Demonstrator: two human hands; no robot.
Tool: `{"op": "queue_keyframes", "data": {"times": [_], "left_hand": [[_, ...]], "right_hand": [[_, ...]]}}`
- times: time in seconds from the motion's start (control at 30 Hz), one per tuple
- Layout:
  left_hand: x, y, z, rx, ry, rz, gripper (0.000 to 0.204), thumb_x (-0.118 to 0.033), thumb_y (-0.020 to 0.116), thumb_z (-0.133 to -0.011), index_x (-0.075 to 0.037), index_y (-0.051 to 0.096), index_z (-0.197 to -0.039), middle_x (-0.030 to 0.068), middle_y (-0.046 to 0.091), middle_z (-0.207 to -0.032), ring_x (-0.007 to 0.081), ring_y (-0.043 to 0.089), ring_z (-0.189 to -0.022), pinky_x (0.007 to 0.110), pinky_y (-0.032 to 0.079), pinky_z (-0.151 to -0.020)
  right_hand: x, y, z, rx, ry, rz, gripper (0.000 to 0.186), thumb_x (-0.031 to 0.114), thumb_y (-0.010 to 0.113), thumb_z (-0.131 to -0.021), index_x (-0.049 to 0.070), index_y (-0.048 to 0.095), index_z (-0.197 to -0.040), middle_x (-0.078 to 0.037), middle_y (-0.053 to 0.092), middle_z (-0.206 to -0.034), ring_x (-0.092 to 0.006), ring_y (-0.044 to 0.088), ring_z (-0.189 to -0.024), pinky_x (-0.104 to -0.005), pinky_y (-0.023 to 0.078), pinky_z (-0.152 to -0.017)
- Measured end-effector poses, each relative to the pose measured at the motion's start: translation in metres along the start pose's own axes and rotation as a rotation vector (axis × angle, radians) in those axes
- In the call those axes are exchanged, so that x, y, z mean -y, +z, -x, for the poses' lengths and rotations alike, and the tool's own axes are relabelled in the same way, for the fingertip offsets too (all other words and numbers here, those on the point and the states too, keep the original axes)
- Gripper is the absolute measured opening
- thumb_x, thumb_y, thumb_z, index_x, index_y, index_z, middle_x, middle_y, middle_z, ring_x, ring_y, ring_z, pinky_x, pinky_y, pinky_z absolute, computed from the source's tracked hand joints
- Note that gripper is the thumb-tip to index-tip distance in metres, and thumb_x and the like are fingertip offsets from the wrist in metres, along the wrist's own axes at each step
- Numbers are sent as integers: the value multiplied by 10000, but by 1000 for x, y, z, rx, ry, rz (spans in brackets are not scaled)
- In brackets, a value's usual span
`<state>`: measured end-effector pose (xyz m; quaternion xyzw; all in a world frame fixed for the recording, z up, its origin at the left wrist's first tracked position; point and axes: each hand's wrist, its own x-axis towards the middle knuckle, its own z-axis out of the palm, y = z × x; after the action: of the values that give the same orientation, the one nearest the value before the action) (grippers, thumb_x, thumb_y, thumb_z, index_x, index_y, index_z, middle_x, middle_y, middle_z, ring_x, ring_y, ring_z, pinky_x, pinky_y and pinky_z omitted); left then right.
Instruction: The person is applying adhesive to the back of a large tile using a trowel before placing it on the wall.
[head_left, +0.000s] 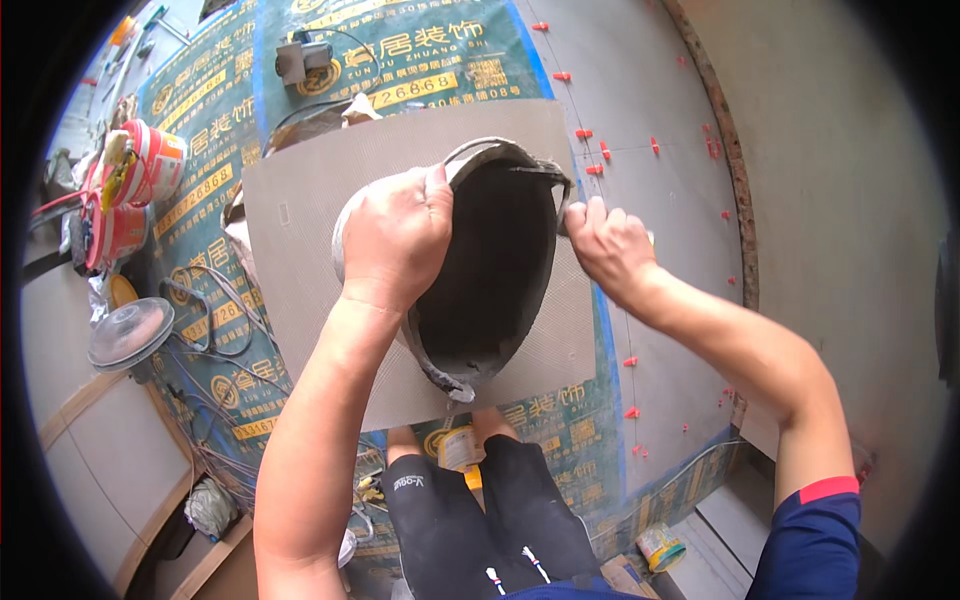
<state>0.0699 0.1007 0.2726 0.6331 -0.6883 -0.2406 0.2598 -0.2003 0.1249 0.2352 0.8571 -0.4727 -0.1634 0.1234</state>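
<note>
A bucket [480,270] crusted with pale grey residue is tilted, its dark mouth toward me, over a large beige-grey square tile [290,210] with a fine grid texture. My left hand [395,235] grips the bucket's upper left rim, thumb over the edge. My right hand [610,245] has its fingers curled on the bucket at the upper right side, by the rim and handle. A grey, wet-looking lump hangs at the lower lip. My bare legs and dark shorts show below the tile.
Green printed floor covering [215,390] lies beneath. Stacked red-and-white buckets [150,165], a clear round lid [130,335] and cables are at left. Grey tiles [670,300] with red leveling clips run along the right. A small yellow-labelled tub [660,545] stands lower right.
</note>
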Motion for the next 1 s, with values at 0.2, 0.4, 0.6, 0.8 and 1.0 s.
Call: {"op": "queue_keyframes", "data": {"times": [0.2, 0.4, 0.6, 0.8, 1.0], "left_hand": [[-11, 8, -4, 51, -9, -54, 368, -317, 472, -1012, -58, 620, -796, 196, 667, -787, 442, 633, -768, 524, 504, -689], [12, -1, -3, 5, 28, 30, 396, -331, 523, -1002, -20, 617, -776, 225, 627, -752, 453, 606, -766, 498, 470, -660], [4, -11, -1, 19, -35, -3, 413, -350, 518, -991, -38, 639, -749, 203, 651, -738, 420, 639, -756, 487, 504, -684], [16, -30, 19, 31, -59, 25, 353, -276, 557, -988, -5, 610, -768, 217, 594, -707, 427, 584, -696, 455, 450, -634], [26, -25, 28, -11, -28, 71, 429, -314, 477, -1050, 17, 541, -785, 155, 438, -634, 257, 368, -602, 372, 387, -587]], "right_hand": [[8, -2, 5, 424, 112, -141, 130, 69, 521, -923, 26, 452, -1025, -183, 613, -886, -325, 715, -723, -401, 587, -624], [39, -10, 11, 644, 214, -350, 191, 60, 540, -907, -17, 504, -1078, -238, 701, -978, -317, 728, -872, -414, 588, -730], [47, -2, 26, 850, 170, -700, 229, 108, 588, -857, -52, 566, -1020, -218, 710, -940, -286, 732, -813, -412, 582, -644], [83, -17, 65, 1648, 504, -2007, 70, 89, 622, -853, 33, 580, -856, 0, 539, -650, -76, 508, -501, -256, 467, -462], [92, -37, 65, 1549, 418, -2252, 122, 132, 655, -874, 37, 582, -896, -62, 610, -698, -137, 585, -535, -302, 499, -497]]}}
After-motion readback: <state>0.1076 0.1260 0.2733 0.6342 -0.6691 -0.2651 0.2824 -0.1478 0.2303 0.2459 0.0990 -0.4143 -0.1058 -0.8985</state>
